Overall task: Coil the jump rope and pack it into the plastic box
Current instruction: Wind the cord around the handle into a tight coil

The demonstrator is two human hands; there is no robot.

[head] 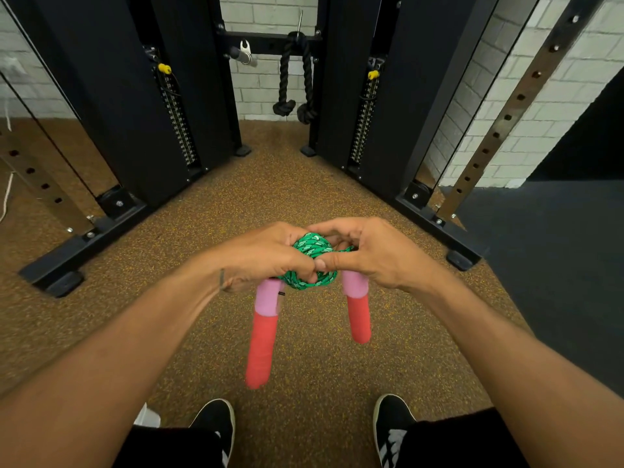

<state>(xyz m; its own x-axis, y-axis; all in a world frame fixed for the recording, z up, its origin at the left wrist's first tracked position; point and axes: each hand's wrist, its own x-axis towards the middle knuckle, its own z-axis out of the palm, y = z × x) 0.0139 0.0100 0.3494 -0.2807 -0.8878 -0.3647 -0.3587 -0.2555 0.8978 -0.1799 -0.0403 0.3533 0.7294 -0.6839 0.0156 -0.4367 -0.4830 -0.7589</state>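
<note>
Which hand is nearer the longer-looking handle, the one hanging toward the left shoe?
Left. The left hand sits directly over the top of that handle, touching its pink end; the right hand is across the green rope coil, above the other handle.

- We've got a big black cable machine (162,106) standing on the speckled brown floor (293,184).
- Between its two towers we see a black tricep rope (295,82) hanging, white brick wall (266,92) right behind it.
- Near its right foot, dark mat (557,251).
- Nearest us, black sneakers (216,427).
</note>
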